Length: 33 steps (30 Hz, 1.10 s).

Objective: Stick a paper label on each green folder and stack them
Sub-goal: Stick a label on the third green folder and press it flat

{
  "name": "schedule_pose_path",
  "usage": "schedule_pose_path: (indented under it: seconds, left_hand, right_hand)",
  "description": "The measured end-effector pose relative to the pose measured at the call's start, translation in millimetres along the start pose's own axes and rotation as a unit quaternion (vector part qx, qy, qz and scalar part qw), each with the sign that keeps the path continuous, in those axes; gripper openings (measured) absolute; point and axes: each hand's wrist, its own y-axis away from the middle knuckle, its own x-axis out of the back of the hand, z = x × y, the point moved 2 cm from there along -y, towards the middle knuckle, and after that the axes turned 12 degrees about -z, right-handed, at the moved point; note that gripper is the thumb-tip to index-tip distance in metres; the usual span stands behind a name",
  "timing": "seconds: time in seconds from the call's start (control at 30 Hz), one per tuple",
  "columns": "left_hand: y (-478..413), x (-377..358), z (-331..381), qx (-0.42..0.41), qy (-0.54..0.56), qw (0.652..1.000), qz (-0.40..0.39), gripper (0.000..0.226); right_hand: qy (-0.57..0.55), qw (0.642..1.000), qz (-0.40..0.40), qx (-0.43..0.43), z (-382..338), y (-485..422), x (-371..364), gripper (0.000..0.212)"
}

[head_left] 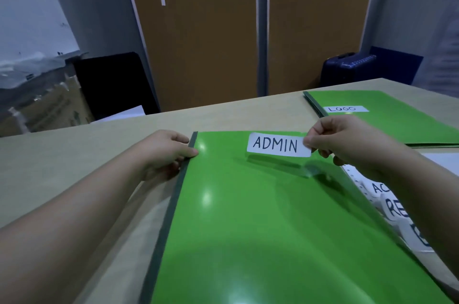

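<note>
A glossy green folder [248, 216] with a dark spine lies in front of me on the wooden table. My left hand [166, 152] grips its spine near the top left corner. My right hand [347, 142] pinches the right end of a white paper label [274, 145] reading "ADMIN", held just above the folder's top edge; a shadow shows beneath it. A stack of green folders [397, 125] lies at the back right, its top one bearing a "LOGO" label [344, 109].
More handwritten paper labels [395, 207] lie on a white sheet to the right of the near folder, partly hidden by my right arm. The beige table [74, 162] extends to the left. A dark suitcase [347, 67] stands beyond the table's far edge.
</note>
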Motion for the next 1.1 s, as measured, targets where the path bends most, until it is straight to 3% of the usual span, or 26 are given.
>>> schedule_pose_path:
  seconds: [0.07,0.23,0.37,0.6,0.87,1.0,1.1]
  left_hand:
    - [7,-2,0,-0.012,0.019,0.999,-0.026,0.02]
    - [15,-8,-2,-0.024,0.027,0.999,-0.035,0.047]
    - [16,-14,-6,-0.031,0.064,0.997,-0.028,0.049]
    - [18,-13,-7,-0.083,0.044,0.996,-0.005,0.027]
    - [31,-21,-10,-0.15,-0.024,0.987,-0.05,0.031]
    - [36,-18,-9,-0.167,-0.088,0.981,0.034,0.006]
    - [42,-16,-7,-0.145,-0.075,0.987,0.005,0.019]
  right_hand:
    - [0.002,1.0,-0.013,-0.004,-2,-1,-5,0.014]
    - [-0.018,0.996,-0.086,-0.006,-18,1,-17,0.014]
    - [-0.005,0.992,-0.13,-0.006,-32,2,-33,0.016]
    - [0.01,0.99,-0.138,-0.018,-23,-2,-57,0.012]
    - [0.003,0.993,-0.121,-0.009,-21,-3,-58,0.011]
    - [0.024,0.991,-0.134,-0.005,-16,-2,-63,0.013]
    - [0.03,0.99,-0.137,-0.015,-13,-2,-65,0.013]
